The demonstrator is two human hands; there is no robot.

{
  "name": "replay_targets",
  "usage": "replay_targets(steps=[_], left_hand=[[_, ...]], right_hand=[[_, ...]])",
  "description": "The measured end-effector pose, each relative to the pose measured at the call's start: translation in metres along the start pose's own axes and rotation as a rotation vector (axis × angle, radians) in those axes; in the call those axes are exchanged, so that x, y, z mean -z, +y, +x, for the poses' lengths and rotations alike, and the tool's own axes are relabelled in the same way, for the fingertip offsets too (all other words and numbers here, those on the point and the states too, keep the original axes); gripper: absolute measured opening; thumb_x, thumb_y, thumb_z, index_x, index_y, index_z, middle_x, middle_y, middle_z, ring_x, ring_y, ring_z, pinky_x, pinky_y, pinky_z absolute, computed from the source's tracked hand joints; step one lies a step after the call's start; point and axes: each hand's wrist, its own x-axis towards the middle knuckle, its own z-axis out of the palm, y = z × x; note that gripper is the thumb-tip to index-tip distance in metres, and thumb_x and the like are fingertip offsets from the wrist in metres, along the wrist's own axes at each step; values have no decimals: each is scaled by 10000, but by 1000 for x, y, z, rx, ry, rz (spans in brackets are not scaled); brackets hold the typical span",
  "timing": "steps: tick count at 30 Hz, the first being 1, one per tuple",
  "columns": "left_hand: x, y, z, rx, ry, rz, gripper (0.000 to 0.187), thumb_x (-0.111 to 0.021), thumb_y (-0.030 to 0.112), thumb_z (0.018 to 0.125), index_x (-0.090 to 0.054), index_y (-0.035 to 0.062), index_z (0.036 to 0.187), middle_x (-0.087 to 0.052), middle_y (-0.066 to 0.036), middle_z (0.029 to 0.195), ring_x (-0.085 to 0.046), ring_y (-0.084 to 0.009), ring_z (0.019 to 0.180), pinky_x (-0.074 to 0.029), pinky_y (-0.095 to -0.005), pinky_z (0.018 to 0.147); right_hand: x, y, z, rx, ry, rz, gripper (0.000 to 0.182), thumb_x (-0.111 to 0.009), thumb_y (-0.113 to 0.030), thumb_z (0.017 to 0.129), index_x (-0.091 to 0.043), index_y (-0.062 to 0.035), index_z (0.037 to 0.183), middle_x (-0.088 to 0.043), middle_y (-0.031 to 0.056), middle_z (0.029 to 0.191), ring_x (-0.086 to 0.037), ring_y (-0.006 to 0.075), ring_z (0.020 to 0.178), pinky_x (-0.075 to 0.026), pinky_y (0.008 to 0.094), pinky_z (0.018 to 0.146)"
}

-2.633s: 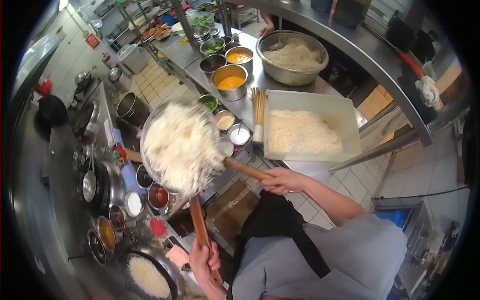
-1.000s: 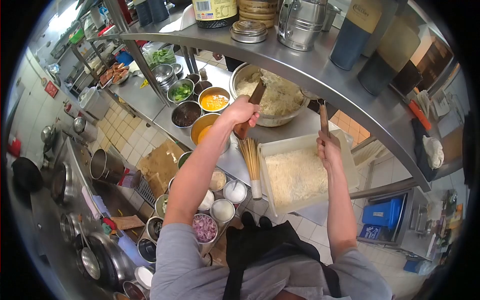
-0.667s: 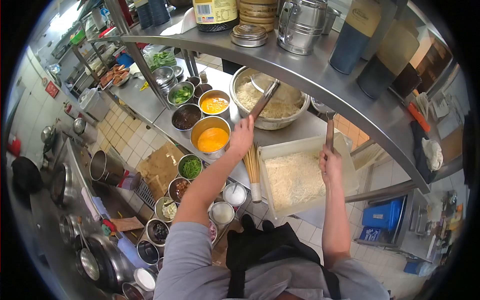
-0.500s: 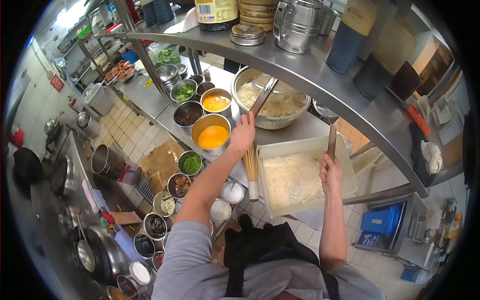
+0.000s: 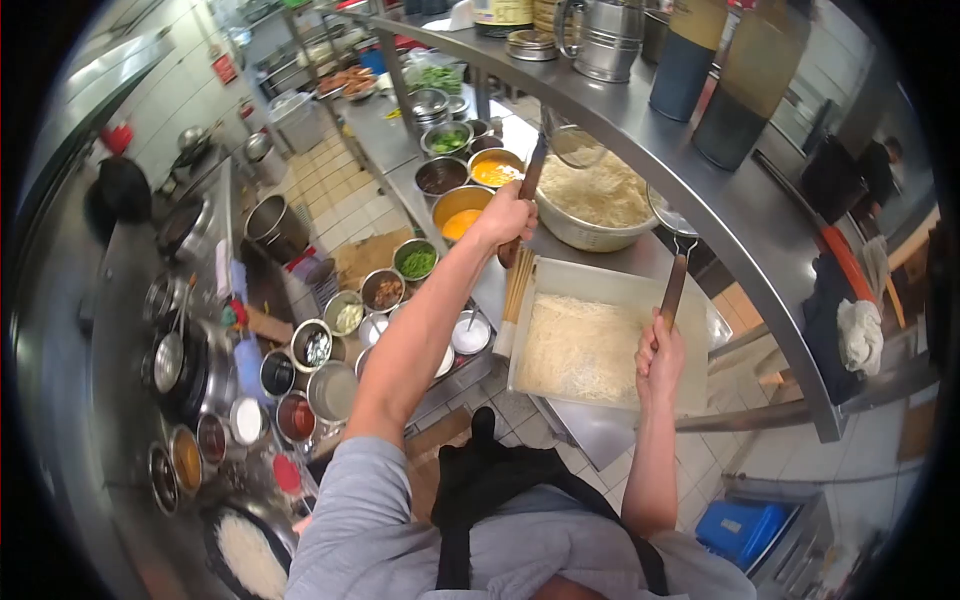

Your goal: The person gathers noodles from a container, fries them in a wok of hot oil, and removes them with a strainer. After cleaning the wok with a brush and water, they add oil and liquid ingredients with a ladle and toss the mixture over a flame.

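In a crowded restaurant kitchen, a person in a grey shirt stands at a steel table (image 5: 605,448), each hand clenched on a wooden handle. The left hand (image 5: 512,216) grasps a wire strainer (image 5: 578,147), its round mesh over the near-left part of a deep metal basin (image 5: 600,236). The right hand (image 5: 660,358) grips a second tool (image 5: 676,288), upright above the right side of a pale, rectangular tray (image 5: 672,270), its rounded metal head partly hidden by the shelf (image 5: 700,170).

The pale noodles (image 5: 600,192) lie in a tangled, matte heap in the basin, at the far side of the table. That portion looks fully set down, as no strands can be made out in the mesh. A flatter, finer layer (image 5: 580,345) spreads across the tray, and more white strands (image 5: 250,555) fill a dark wok at near left; both seem to be portions left apart from the heap. A bundled bamboo brush (image 5: 515,300) leans beside the tray, near glossy orange liquid (image 5: 461,222) in a round steel pot.
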Motion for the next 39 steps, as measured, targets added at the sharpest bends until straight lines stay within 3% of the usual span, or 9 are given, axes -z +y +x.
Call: replay_targets(steps=[5,10,20,22,28,31,32,35,39], left_hand=[[19,-47,-106,126,-259,-813,232,-554,39,1018,-510,-18,1239,-609,-114,1031,-491,-76,728,-409,-199,511],[17,-88,-307,112,-50,-1088,457,-604,100,1021,-455,-14,1438,-609,-109,1092,-441,-18,663,-390,-147,465],[-67,-103,-724,-190,990,-1154,618,-617,78,1032,-350,43,1588,-580,-126,1096,-468,-60,684,-381,-168,490],[-91,-102,-779,-222,1287,-1118,585,-601,55,1033,-376,67,1572,-582,-132,1103,-471,-78,691,-376,-172,497],[-117,-101,-889,-295,1971,-899,436,-523,1,1034,-447,63,1460,-585,-119,1051,-461,-93,683,-386,-217,503],[-98,-99,-920,-122,2209,-785,345,-502,-5,1015,-480,37,1357,-558,-66,950,-470,-89,665,-386,-224,493],[-87,-102,-927,-46,2251,-745,328,-504,-4,1007,-485,35,1332,-551,-55,925,-470,-86,657,-387,-225,490],[-49,-128,-941,153,2374,-632,281,-498,-1,965,-499,31,1245,-520,-13,834,-472,-76,624,-387,-233,470],[-6,-136,-954,211,2457,-593,355,-468,-12,968,-472,2,1322,-533,-37,842,-485,-92,635,-398,-249,477]], right_hand=[[11,25,-54,-171,-239,183,400,-483,-327,1142,-509,-19,1395,-469,-7,775,-332,31,458,-255,210,336],[32,68,-99,-512,-713,182,455,-497,-339,1134,-490,-4,1441,-467,18,767,-348,53,439,-276,229,327],[-155,178,-195,-1057,-1653,-456,632,-669,-454,1032,-513,-3,1446,-529,20,763,-370,43,460,-255,205,381],[-220,200,-246,-1010,-1837,-543,672,-671,-450,1029,-478,-23,1510,-554,9,783,-388,45,476,-278,201,397],[-372,250,-459,-204,-2233,-752,604,-543,-176,1097,-336,-144,1663,-551,-30,823,-462,22,632,-345,195,511],[-393,308,-549,216,-2409,-904,608,-535,-156,1063,-356,-99,1640,-685,258,1274,-673,401,1148,-509,459,971],[-396,313,-580,291,-2396,-1098,596,-527,-161,1061,-369,-82,1630,-628,315,1389,-614,455,1290,-470,481,1076],[-382,421,-614,329,-2521,-911,590,-537,-184,1057,-384,-44,1610,-579,353,1414,-553,471,1343,-445,477,1114],[-413,402,-606,384,-2453,-686,553,-550,-177,1052,-427,-7,1564,-640,375,1282,-615,515,1217,-490,518,1027]])
